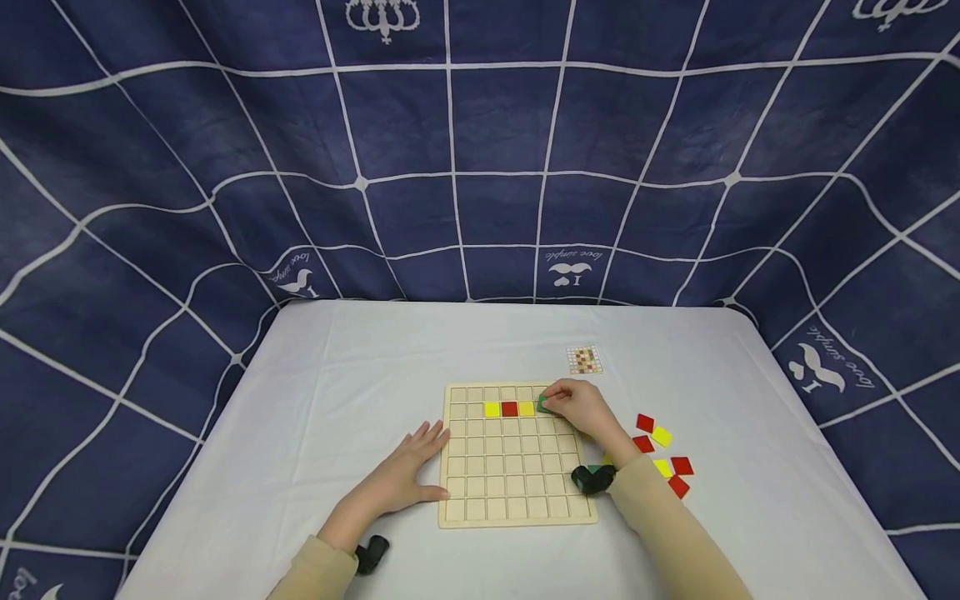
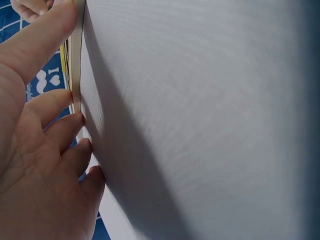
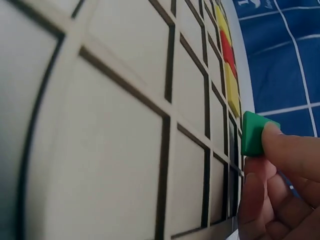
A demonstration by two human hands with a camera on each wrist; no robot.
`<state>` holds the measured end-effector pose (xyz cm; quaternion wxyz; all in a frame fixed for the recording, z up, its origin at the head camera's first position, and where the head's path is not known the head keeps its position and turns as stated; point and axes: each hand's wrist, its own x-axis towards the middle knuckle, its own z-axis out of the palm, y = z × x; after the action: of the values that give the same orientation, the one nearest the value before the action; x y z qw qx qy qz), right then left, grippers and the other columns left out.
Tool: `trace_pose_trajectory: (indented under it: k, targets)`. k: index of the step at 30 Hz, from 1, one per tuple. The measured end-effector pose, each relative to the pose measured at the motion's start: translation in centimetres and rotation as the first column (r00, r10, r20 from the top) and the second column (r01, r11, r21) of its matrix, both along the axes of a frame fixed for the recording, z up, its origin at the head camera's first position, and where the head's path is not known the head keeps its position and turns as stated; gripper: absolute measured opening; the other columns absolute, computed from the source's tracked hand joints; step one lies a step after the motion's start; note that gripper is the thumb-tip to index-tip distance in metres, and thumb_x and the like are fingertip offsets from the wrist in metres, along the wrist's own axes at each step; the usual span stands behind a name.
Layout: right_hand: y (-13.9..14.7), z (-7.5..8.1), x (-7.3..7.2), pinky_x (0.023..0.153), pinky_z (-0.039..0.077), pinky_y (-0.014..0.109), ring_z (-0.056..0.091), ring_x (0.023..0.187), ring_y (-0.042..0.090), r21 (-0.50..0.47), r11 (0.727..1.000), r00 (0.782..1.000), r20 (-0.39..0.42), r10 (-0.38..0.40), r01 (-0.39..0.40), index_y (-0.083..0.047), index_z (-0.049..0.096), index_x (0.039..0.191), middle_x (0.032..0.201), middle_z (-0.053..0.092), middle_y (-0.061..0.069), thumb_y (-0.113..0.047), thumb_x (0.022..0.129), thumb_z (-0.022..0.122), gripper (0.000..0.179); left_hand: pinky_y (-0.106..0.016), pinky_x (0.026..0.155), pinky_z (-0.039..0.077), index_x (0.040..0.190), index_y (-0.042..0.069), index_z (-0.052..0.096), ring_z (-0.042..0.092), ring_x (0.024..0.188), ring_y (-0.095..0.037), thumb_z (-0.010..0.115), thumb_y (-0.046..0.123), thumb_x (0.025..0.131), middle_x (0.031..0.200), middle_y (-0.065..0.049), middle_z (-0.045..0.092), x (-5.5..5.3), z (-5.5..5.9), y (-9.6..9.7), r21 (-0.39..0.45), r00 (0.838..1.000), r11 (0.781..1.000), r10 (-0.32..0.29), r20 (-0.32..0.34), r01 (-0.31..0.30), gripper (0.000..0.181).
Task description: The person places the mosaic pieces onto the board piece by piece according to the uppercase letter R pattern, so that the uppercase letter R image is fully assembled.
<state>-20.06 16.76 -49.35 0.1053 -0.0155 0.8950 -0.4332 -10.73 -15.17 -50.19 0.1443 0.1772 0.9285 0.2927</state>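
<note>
A pale wooden grid board [image 1: 510, 483] lies on the white table. In its second row from the far edge sit a yellow tile [image 1: 492, 409], a red tile [image 1: 509, 409] and another yellow tile [image 1: 527, 408], side by side. Just right of them my right hand [image 1: 577, 404] pinches a green tile [image 3: 254, 134] between thumb and fingers, over the board's far right part. My left hand [image 1: 408, 471] is spread flat at the board's left edge, its thumb and fingertips touching the wooden rim [image 2: 76, 60].
To the board's right lie several loose red and yellow tiles, among them a red tile [image 1: 681, 465] and a yellow tile [image 1: 662, 436]. A green tile [image 1: 595, 468] is partly hidden by the right wrist's camera. A small pattern card [image 1: 584, 360] lies beyond the board.
</note>
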Motion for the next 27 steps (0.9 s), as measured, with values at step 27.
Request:
trace_pose_trajectory:
  k: [27]
  targets:
    - [-1.2, 0.0, 0.3, 0.065, 0.049, 0.027, 0.056, 0.068, 0.012, 0.134, 0.99, 0.994, -0.093, 0.052, -0.04, -0.008, 0.072, 0.09, 0.078, 0.066, 0.002, -0.013, 0.089, 0.072, 0.005, -0.054, 0.123, 0.016, 0.151, 0.005, 0.037, 0.015, 0.152, -0.035, 0.084, 0.033, 0.075, 0.162, -0.013, 0.025, -0.1, 0.0, 0.2, -0.007, 1.0, 1.0, 0.017, 0.011, -0.017, 0.093]
